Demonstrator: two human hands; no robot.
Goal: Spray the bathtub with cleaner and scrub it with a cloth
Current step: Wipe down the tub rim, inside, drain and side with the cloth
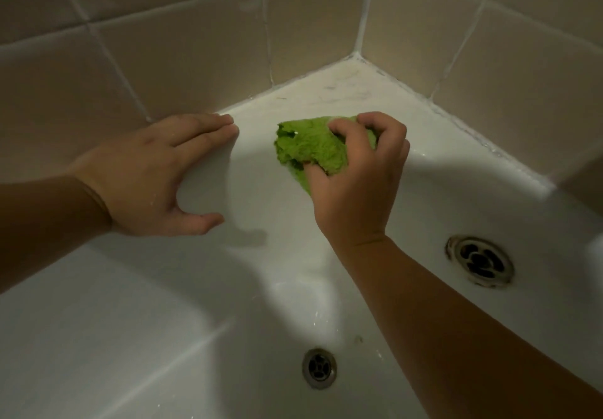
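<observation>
My right hand (355,177) grips a bunched green cloth (310,148) and holds it against the white bathtub's (163,337) inner wall, just below the corner ledge. My left hand (153,174) rests flat on the tub's rim beside the tiled wall, fingers straight and thumb spread, a short gap left of the cloth. No spray bottle is in view.
Beige wall tiles (195,60) meet at a corner above the tub's ledge (342,89). A round overflow fitting with a stained ring (479,260) sits on the tub's end wall at right. The floor drain (318,367) lies near the bottom middle.
</observation>
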